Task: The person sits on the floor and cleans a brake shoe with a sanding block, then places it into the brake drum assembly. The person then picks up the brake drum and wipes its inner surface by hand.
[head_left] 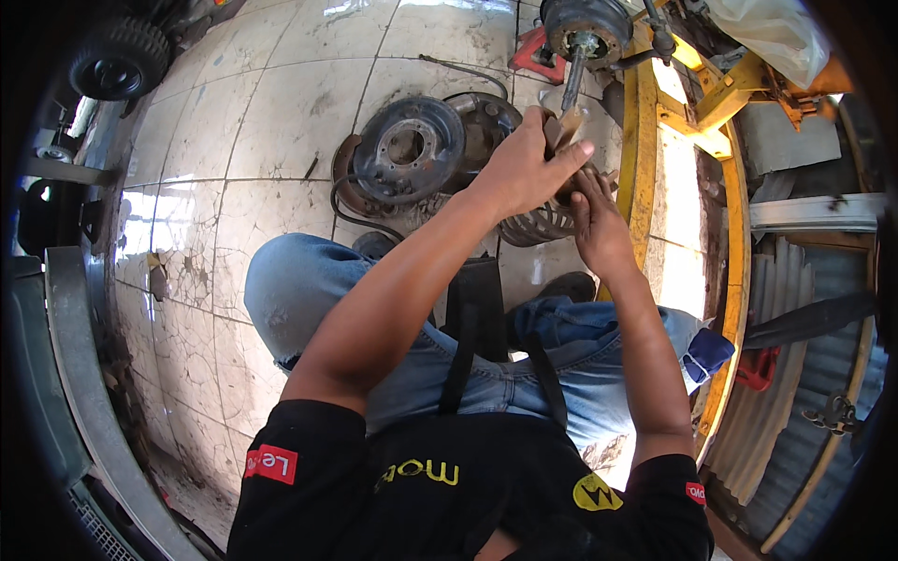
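Observation:
Ahead of me, my left hand point(526, 166) is closed on a brown flat piece point(564, 129), its thumb stretched to the right. I cannot make out whether this is folded sandpaper or a metal part. Just below and right, my right hand point(601, 227) curls its fingers round something brownish, mostly hidden by the hands. A steel shaft point(573, 79) points toward my hands from a dark round drum point(587, 26). Under my wrists a coil spring point(538, 227) lies on the floor. To its left rests a dark brake backing plate point(409, 145) with a large centre hole.
Beside the plate are a curved brake shoe point(350, 178), a black hose point(369, 224) and another dark round part point(486, 117). A yellow steel frame point(639, 150) runs along my right. Behind the shaft stands a red jack stand point(538, 58). A tyre point(120, 58) is at far left.

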The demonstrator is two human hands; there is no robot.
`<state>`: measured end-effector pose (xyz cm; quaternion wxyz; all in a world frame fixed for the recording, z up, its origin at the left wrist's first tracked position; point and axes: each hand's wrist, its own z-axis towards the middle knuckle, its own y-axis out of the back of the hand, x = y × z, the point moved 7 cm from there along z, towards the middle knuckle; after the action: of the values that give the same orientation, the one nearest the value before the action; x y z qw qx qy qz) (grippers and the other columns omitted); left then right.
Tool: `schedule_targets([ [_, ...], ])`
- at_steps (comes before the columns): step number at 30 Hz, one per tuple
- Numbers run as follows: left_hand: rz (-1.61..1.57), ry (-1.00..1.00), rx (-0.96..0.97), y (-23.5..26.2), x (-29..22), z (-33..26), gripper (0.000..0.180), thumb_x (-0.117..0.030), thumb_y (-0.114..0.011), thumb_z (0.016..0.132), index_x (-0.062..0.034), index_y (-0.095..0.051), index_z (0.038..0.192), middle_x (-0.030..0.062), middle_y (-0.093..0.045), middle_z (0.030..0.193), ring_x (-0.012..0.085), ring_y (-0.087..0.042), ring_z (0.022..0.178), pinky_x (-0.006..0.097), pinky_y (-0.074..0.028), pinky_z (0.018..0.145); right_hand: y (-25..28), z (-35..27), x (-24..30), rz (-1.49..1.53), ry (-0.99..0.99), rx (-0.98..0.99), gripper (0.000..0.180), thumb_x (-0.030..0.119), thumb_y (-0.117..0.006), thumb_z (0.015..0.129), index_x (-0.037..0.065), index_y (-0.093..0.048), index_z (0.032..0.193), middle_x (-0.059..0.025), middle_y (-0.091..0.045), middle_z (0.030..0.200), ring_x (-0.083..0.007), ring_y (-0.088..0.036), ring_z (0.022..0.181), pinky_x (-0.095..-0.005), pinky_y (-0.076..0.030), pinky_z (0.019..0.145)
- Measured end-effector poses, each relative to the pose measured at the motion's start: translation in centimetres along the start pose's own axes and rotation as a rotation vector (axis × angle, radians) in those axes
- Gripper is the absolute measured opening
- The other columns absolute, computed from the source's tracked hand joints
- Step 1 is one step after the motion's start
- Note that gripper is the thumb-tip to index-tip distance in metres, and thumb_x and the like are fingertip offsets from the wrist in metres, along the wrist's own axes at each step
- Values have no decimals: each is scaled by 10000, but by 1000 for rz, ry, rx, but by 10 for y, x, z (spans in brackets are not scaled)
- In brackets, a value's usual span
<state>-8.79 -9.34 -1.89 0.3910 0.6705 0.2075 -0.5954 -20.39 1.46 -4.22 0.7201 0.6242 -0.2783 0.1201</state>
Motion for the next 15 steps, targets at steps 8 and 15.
schedule_targets([
  [8, -24, 11, -79, 1, 4, -1, 476, -404, -510, 1004, 38, -484, 1178, 220, -636, 1040, 356, -626, 1002, 399, -458, 893, 8, 12, -13, -412, 292, 165, 453, 267, -425, 1036, -40, -490, 1364, -255, -493, 1404, -421, -413, 1350, -456, -361, 1114],
  [15, -73, 45, -225, 5, 19, 1, 433, -387, -496, 1008, 30, -488, 1121, 255, -642, 993, 413, -630, 962, 437, -466, 844, -6, 4, -7, -142, 209, 61, 430, 256, -445, 1022, 2, -511, 1362, -213, -477, 1440, -387, -412, 1366, -465, -339, 1130],
])
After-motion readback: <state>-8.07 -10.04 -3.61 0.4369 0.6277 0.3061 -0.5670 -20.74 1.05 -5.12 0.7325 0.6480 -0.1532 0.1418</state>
